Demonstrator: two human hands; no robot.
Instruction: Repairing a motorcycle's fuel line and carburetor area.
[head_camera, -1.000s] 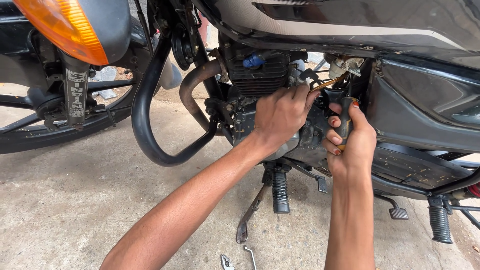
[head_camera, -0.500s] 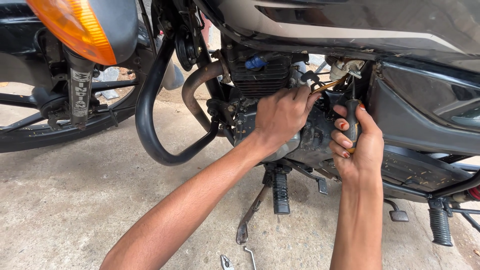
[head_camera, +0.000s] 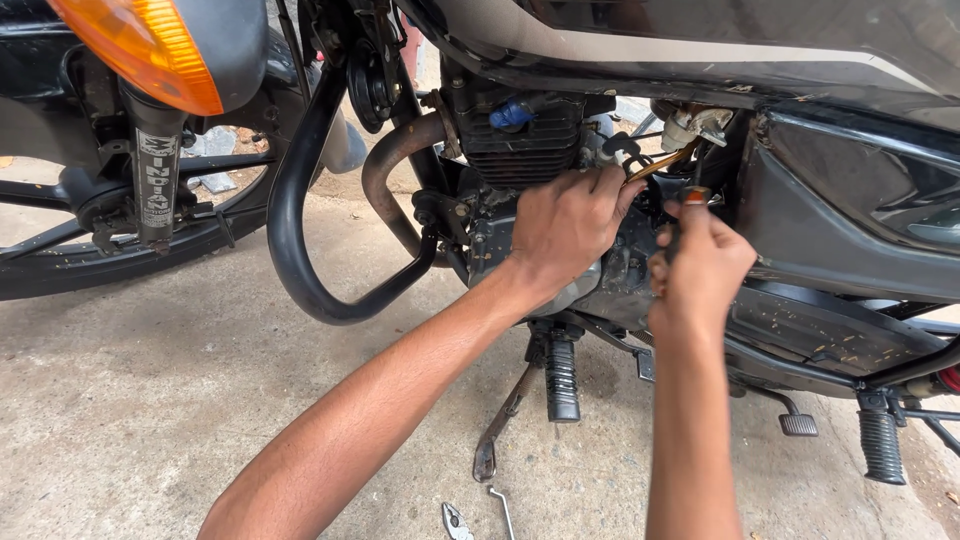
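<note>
My left hand (head_camera: 565, 225) lay flat against the engine (head_camera: 520, 150), grasping nothing I could see, while my right hand (head_camera: 700, 265) was clenched on a screwdriver (head_camera: 693, 196) just behind it.

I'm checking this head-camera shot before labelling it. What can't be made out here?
- Tool tip: hidden by the right hand; only the handle top shows.
- Left hand fingertips: buried against the engine.
- Pliers on the floor: cut off by the bottom edge.

One motorcycle (head_camera: 800, 80), two hands (head_camera: 565, 225), two footpegs (head_camera: 562, 378), and perhaps two tools (head_camera: 457, 521) on the ground.
</note>
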